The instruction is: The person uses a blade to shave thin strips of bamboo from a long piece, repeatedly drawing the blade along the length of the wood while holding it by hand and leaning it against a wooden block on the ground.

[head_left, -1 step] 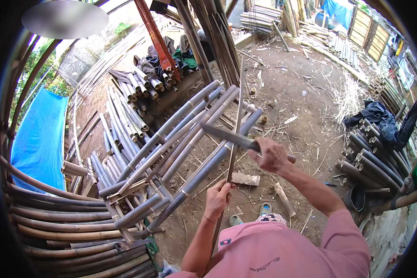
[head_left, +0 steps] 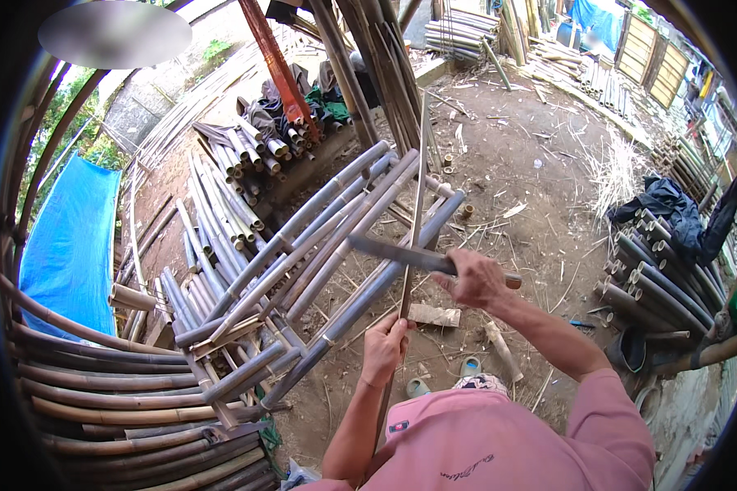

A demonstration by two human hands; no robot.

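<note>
A long, thin bamboo strip (head_left: pixel 413 237) runs from near my body up and away toward the upright poles. My left hand (head_left: pixel 387 348) is closed round it, with the thumb pressed on top. In my right hand (head_left: pixel 475 278) is the handle of a machete (head_left: pixel 397 252), its broad dark blade pointing left. The blade crosses the strip a little beyond my left hand and appears to touch it. Beneath both lies a bamboo frame (head_left: pixel 356 307) made of thick poles, sloping from lower left to upper right.
Stacked bamboo poles (head_left: pixel 139 401) fill the lower left, beside a blue tarp (head_left: pixel 70 237). More cut poles (head_left: pixel 221 204) lie beyond the frame, and another pile (head_left: pixel 659 282) stands at right. A wood block (head_left: pixel 434 316) and a short bamboo piece (head_left: pixel 504 352) lie near my feet.
The machete has slid slightly toward me along the strip, and its tip has shifted a little left and down. My left hand keeps its hold in nearly the same place.
</note>
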